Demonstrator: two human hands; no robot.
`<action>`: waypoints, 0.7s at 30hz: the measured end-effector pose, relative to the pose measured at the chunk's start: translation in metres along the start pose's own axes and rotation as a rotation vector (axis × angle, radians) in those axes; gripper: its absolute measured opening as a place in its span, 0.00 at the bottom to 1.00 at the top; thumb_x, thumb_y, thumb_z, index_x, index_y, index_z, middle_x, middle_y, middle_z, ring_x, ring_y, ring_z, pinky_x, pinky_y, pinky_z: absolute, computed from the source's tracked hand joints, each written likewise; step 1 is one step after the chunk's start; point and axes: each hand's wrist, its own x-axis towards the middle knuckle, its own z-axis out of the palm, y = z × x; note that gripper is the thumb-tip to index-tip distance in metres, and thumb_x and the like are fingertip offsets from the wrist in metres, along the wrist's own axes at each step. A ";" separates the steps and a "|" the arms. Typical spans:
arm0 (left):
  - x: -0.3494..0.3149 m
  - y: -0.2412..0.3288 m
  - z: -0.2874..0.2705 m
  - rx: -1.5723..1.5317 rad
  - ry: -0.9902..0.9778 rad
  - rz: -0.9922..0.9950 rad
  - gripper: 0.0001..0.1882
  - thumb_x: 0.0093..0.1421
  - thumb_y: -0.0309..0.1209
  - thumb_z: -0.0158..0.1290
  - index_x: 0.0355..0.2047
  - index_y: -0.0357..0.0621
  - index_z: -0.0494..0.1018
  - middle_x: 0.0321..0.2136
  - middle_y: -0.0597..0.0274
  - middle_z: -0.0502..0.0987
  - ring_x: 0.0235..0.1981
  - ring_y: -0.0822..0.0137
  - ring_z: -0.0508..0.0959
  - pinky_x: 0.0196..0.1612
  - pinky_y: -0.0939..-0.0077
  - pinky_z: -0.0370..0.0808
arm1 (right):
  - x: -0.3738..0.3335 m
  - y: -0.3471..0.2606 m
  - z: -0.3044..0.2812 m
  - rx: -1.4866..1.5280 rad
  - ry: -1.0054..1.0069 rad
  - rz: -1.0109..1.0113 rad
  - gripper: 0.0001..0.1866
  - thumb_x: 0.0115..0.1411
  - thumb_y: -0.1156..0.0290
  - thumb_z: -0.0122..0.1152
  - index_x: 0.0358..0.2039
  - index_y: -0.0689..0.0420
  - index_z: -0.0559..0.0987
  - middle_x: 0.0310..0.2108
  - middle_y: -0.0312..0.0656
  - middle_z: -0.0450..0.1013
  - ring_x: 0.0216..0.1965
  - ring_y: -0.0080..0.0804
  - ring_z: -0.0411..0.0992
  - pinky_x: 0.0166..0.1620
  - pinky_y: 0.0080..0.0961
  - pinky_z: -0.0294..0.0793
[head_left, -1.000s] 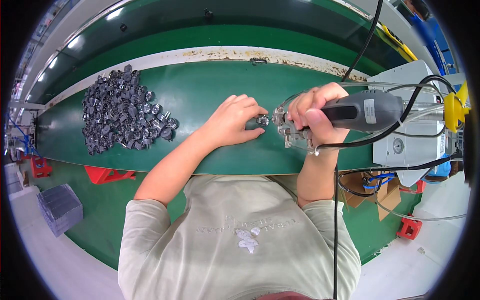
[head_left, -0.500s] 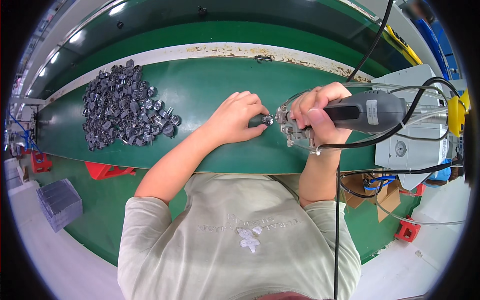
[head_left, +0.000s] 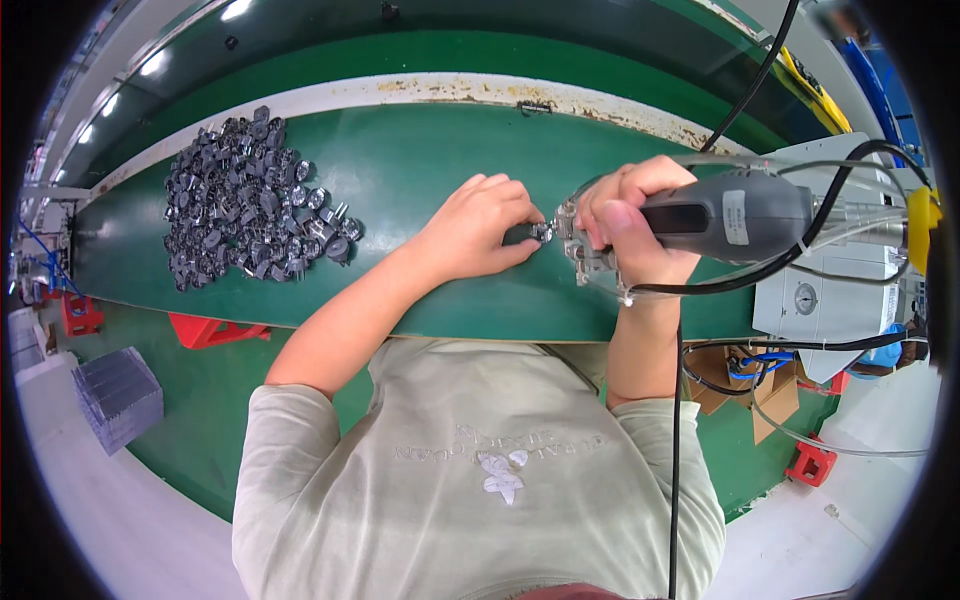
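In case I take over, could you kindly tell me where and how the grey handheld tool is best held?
I'd grip the rounded grey body of the handheld tool from above: it lies roughly level, with its top exposed. The right hand covers its front end near the metal fittings, while the black cable crosses its rear.

The head view came from the left of two fisheye cameras worn side by side. It looked steeply down, from just above the shirt [head_left: 480,430], which filled the lower middle. The left hand [head_left: 480,228] and right hand [head_left: 640,222] lay near the centre. The wide field took in the bench [head_left: 420,150], its edges curving, and the floor [head_left: 195,405] on both sides.
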 end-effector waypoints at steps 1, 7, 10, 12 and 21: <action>0.003 0.000 -0.004 0.000 -0.017 -0.010 0.11 0.52 0.34 0.64 0.34 0.45 0.81 0.32 0.63 0.76 0.39 0.59 0.76 0.44 0.64 0.70 | 0.000 -0.001 0.002 -0.027 -0.013 -0.005 0.12 0.49 0.84 0.69 0.27 0.59 0.73 0.21 0.35 0.73 0.20 0.15 0.67 0.23 0.16 0.65; 0.002 -0.005 0.000 -0.014 0.028 0.032 0.10 0.51 0.34 0.65 0.34 0.46 0.81 0.30 0.64 0.77 0.38 0.61 0.76 0.43 0.65 0.69 | 0.001 0.002 0.004 -0.103 -0.069 0.032 0.13 0.49 0.81 0.72 0.23 0.56 0.73 0.20 0.31 0.70 0.20 0.14 0.64 0.23 0.17 0.63; 0.001 -0.002 0.001 -0.027 -0.006 0.024 0.12 0.49 0.33 0.66 0.35 0.46 0.80 0.31 0.63 0.76 0.38 0.59 0.75 0.43 0.64 0.69 | 0.003 -0.004 0.004 0.010 -0.051 0.004 0.14 0.48 0.84 0.72 0.28 0.56 0.73 0.22 0.34 0.72 0.22 0.18 0.68 0.25 0.18 0.66; 0.003 -0.004 -0.001 -0.033 -0.045 0.003 0.14 0.49 0.33 0.66 0.36 0.45 0.79 0.32 0.63 0.76 0.39 0.59 0.75 0.45 0.64 0.69 | 0.001 -0.017 0.004 0.218 0.010 0.048 0.17 0.48 0.87 0.71 0.33 0.59 0.72 0.23 0.38 0.73 0.23 0.22 0.71 0.27 0.20 0.71; -0.001 -0.004 0.000 -0.031 0.028 0.033 0.17 0.49 0.33 0.64 0.40 0.45 0.81 0.34 0.61 0.76 0.40 0.59 0.76 0.48 0.64 0.70 | 0.005 -0.022 -0.014 0.272 -0.087 -0.101 0.13 0.53 0.82 0.68 0.32 0.60 0.70 0.21 0.42 0.72 0.22 0.29 0.72 0.31 0.33 0.78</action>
